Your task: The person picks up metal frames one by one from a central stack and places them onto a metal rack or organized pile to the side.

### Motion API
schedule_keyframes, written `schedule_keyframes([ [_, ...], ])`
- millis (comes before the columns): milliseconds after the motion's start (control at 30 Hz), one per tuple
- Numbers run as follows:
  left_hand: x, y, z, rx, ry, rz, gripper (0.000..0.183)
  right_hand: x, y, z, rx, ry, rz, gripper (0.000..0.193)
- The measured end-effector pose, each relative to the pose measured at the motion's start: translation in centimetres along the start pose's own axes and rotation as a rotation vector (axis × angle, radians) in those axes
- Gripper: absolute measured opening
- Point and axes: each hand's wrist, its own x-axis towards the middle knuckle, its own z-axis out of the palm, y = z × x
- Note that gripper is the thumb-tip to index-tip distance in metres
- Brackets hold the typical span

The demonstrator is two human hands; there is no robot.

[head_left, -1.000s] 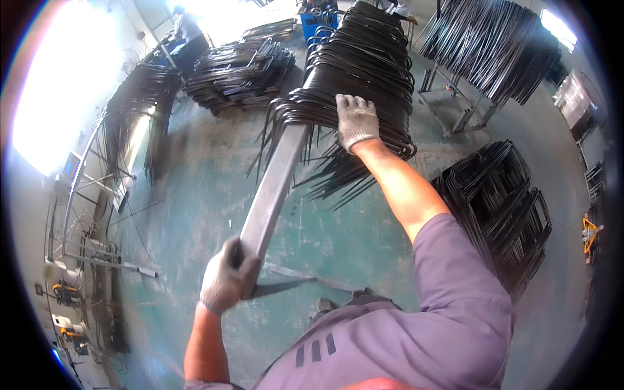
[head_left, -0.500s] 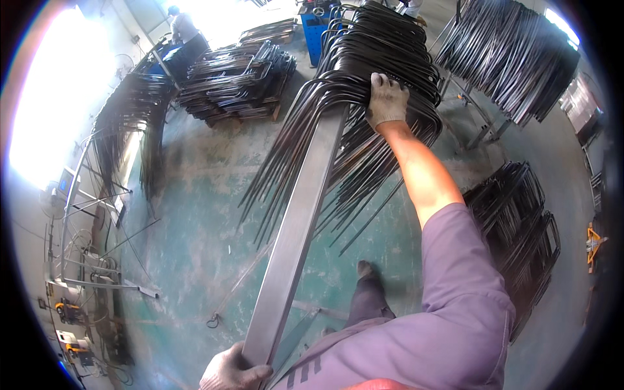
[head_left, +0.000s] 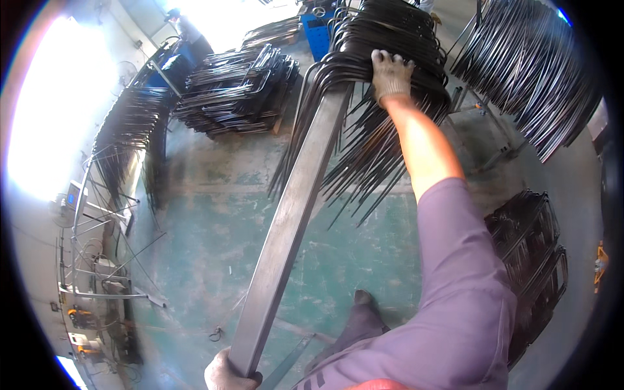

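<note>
A long grey rectangular metal beam runs away from me, tilted slightly to the right. At its near end, my gloved left hand is closed round the beam's edge, part of it cut off by the picture's lower border. Many dark bent metal tubes hang over the beam's far part, their straight ends spreading downward. My gloved right hand lies against the bent tops of the nearest tubes, arm stretched out and fingers apart. Its palm side is hidden.
More bent tubes hang on a rack at the far right; another hanging bunch is at left. Stacked tube frames lie beyond, and others stand near my right elbow. A blue machine is at the back.
The nearest tubes have shifted away along the beam with my right hand, and their lower ends have swung. My left hand keeps its hold on the near end.
</note>
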Motion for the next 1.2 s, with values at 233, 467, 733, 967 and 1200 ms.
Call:
schedule_keyframes([
  [233,0.8,-0.9,1.2,-0.091,0.005,-0.13,0.048,-3.5,-1.3,0.4,0.379,0.351,0.146,0.045],
  [467,-4.0,4.6,1.9,-0.304,0.115,-0.023,0.044,-47.5,-0.9,0.9,0.829,-0.238,-0.001,0.038],
  [733,-1.8,-0.9,3.3,-0.363,0.125,0.322,0.033,-100.3,22.1,-16.0,0.271,-1.243,0.965,0.041],
  [967,-1.4,-2.2,4.4,-0.284,0.163,0.284,0.029,-114.0,36.1,-10.8,0.141,-0.959,1.21,0.079],
  [1200,-1.0,0.6,4.0,-0.156,0.215,0.102,0.028,-89.1,45.9,-6.0,0.887,-0.116,1.569,0.127],
])
